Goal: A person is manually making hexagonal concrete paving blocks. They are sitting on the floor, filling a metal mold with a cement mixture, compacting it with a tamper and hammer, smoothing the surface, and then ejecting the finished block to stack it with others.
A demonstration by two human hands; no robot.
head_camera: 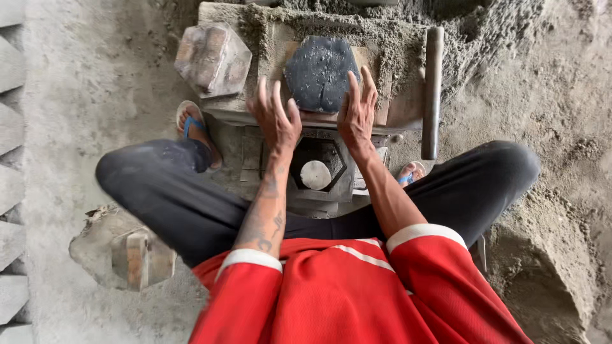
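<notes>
Hexagonal dark block (pixel 320 73) sits between one left hand (pixel 275 118) and one right hand (pixel 358 111), both spread, grasping nothing; its underside is hidden by the sandy mould (pixel 408 57).

This is a rough paving-block workshop, worked at ground level on a dusty cement-grey floor (pixel 89 102). A hand-operated block press (pixel 319 172) caked in damp sand-cement mix stands in the middle, with a heap of the same mix (pixel 484 32) at the far right. Finished grey blocks (pixel 11 159) are stacked along the left edge, and a hexagonal steel mould (pixel 213 60) sits at the far left.
</notes>
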